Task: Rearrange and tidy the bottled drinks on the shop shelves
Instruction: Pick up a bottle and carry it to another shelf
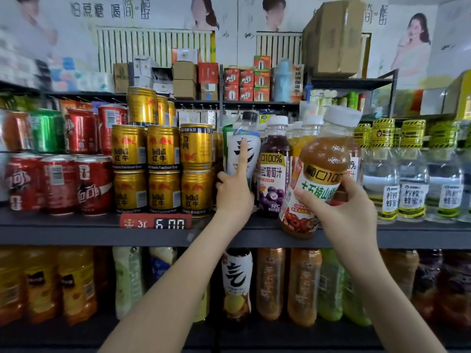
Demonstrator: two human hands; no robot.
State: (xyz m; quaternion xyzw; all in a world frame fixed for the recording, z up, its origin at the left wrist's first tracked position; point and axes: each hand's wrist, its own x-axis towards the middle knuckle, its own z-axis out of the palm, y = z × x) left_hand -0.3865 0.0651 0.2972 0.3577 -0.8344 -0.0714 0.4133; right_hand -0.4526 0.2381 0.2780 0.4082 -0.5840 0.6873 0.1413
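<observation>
Landmark for all positions: the grape juice bottle, purple contents, white cap, label reading "100%", "红葡萄汁" and "NFC", standing on the dark shelf.

Labels read:
- Well left of the grape juice bottle we see the gold cans, stacked in tiers and printed "RedBull 红牛".
- Below those cans and left of the grape juice bottle, a price tag on the shelf edge shows "6.00".
- Farther left than the gold cans stand the red cans; their script is too blurred to read.
- Well right of the grape juice bottle, the clear bottles carry "柠檬蜂蜜".

Task items:
- The white bottle, dark cap and a large black brush character, stands just left of the grape juice bottle, touching or nearly so.
- The hawthorn bottle, amber liquid and white cap, label "100%" and "大五棱山楂", is just right of and in front of the grape juice bottle. It is tilted, cap leaning right, base hanging over the shelf edge.

Hands:
- The left hand reaches up from below left. Its index finger lies straight up the white bottle's label, the thumb hooks round the bottle's left side, and the remaining fingers are hidden.
- The right hand grips the hawthorn bottle low on its body, thumb across the label front, fingers wrapped round the right side, forearm rising from lower right.
</observation>
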